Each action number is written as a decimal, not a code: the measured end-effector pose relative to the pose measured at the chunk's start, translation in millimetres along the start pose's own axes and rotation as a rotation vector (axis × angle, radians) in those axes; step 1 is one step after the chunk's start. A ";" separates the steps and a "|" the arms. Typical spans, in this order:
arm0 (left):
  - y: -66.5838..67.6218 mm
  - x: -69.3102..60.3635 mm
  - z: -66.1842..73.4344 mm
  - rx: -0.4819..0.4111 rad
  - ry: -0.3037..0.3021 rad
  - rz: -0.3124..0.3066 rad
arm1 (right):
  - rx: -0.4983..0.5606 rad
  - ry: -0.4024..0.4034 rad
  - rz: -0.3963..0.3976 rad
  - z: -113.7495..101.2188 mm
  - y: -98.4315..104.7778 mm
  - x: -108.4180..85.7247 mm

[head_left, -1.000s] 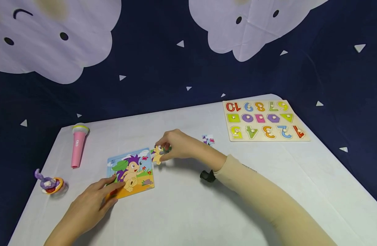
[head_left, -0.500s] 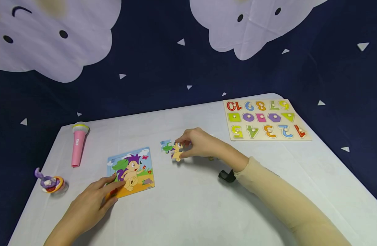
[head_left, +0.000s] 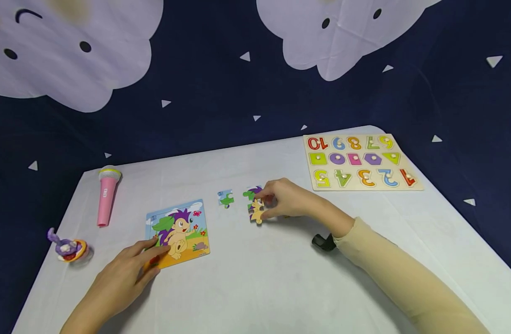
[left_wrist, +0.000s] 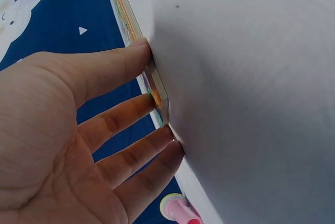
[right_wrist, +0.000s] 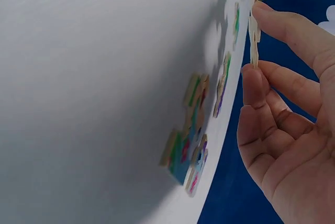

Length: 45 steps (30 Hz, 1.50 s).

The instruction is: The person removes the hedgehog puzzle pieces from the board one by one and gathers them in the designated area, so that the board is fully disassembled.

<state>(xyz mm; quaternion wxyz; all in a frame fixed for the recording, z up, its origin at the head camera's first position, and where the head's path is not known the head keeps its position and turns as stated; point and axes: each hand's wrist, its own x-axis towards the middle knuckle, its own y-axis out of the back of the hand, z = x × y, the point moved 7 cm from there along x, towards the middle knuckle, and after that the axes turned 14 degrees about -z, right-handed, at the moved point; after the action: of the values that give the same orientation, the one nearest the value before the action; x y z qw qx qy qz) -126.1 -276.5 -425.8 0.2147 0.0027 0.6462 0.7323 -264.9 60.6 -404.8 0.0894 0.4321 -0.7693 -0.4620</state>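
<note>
The square hedgehog picture puzzle board (head_left: 186, 232) lies left of the middle of the table. At its near left corner rests my left hand (head_left: 122, 273), thumb against the near edge and fingertips on the corner, as the left wrist view shows. My right hand (head_left: 290, 199) pinches a cream hedgehog puzzle piece (head_left: 256, 213) between thumb and fingers; the right wrist view shows this held piece (right_wrist: 254, 35) edge-on above the table. A leafy blue-green piece (head_left: 226, 198) lies left of it, a purple-and-green piece (head_left: 251, 192) just behind. More loose pieces (right_wrist: 180, 153) show below the right hand.
A pink toy microphone (head_left: 107, 197) and a small purple toy (head_left: 69, 248) are at the left. A wooden number-and-shape peg board (head_left: 364, 163) lies at the back right. A dark blue cloud-patterned cloth (head_left: 205, 69) hangs behind the white table (head_left: 255, 287).
My right hand has moved right, away from the board, with the hedgehog piece in its fingers. The leafy piece has come into view. My left hand has stayed on the board.
</note>
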 end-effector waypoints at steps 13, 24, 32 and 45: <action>-1.8 0.8 -0.2 -0.005 0.008 -0.006 | 0.014 0.013 -0.018 7.6 -6.1 -1.9; -0.2 -0.2 1.2 -0.008 0.002 0.006 | -0.019 0.014 -0.023 8.1 -9.4 2.1; -0.8 1.3 0.3 -0.004 0.013 -0.009 | -0.037 0.015 -0.017 8.8 -10.6 2.7; -0.3 1.1 0.3 0.008 0.012 -0.005 | -0.093 0.007 0.009 5.9 -10.2 1.0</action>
<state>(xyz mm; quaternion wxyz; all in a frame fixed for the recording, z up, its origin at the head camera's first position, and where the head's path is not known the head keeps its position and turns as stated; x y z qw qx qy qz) -126.9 -275.8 -426.4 0.2127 -0.0023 0.6505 0.7291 -262.7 61.5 -416.4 0.1139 0.4256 -0.7488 -0.4952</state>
